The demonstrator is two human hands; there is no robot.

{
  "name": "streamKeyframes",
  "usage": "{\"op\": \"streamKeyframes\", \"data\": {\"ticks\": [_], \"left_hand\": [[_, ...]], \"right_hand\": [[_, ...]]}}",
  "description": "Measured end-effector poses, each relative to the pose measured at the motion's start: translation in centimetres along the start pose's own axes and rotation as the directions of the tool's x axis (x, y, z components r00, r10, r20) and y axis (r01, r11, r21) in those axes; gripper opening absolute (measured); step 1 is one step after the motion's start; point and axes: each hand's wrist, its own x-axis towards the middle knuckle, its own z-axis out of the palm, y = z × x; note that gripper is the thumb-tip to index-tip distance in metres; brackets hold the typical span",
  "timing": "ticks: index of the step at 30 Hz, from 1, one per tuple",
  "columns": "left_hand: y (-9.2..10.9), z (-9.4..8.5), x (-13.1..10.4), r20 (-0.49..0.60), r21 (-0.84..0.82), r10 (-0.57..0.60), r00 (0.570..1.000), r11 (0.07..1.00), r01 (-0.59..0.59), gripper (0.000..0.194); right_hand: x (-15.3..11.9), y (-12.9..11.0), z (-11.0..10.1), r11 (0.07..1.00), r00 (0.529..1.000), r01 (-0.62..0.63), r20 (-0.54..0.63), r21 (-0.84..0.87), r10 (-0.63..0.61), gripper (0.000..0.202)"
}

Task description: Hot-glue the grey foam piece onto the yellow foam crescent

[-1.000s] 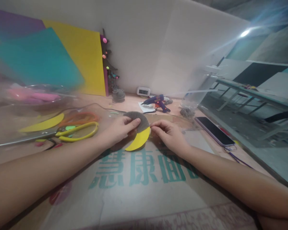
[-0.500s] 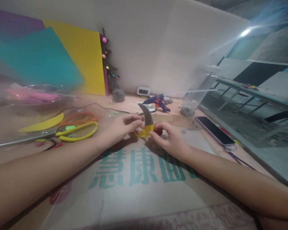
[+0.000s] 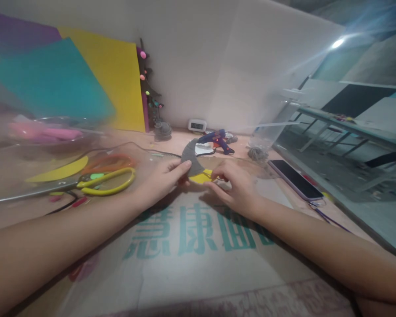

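A curved grey piece point(image 3: 192, 158) with a yellow part point(image 3: 201, 176) at its lower end is held up over the printed sheet point(image 3: 198, 277). My left hand point(image 3: 167, 178) pinches the grey piece at its lower left, thumb on its face. At the yellow part's right end is my right hand point(image 3: 236, 185), its thumb and fingers curled close around the edge with a thin dark strand near the fingertips. Whether those fingertips grip the yellow part is hard to make out.
Scissors with yellow handles point(image 3: 108, 181) and a yellow crescent point(image 3: 61, 169) lie left. Behind are a blue glue gun point(image 3: 218, 140), a small white clock point(image 3: 197, 126) and a grey yarn bundle point(image 3: 257, 153). A phone point(image 3: 295, 179) lies right.
The grey piece has turned from a narrow, upright edge view to show its broad face, leaning left. My left thumb now lies on it, and my right fingers have shifted slightly at the yellow part.
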Motion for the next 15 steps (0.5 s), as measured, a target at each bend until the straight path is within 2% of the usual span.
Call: {"op": "streamKeyframes", "data": {"ticks": [3,7,12,15], "left_hand": [[-0.2,0.1,0.1,-0.005,-0.086,-0.034,0.999,0.996,0.033,0.036],[-0.1,0.2,0.0,0.004,-0.162,-0.084,0.996,0.983,0.084,0.033],[-0.5,0.2,0.2,-0.007,-0.203,-0.097,0.995,0.975,0.094,0.032],[-0.8,0.3,0.3,-0.004,-0.214,-0.101,0.995,0.972,0.098,0.032]], "right_hand": [[0.4,0.4,-0.4,0.996,0.996,-0.088,-0.004,0.009,0.088,0.021],[0.5,1.1,-0.1,0.987,0.984,-0.159,0.085,0.007,0.157,0.038],[0.4,1.8,0.1,0.985,0.980,-0.170,0.113,0.037,0.165,0.009],[0.8,1.7,-0.4,0.983,0.978,-0.177,0.120,0.038,0.172,0.011]]}}
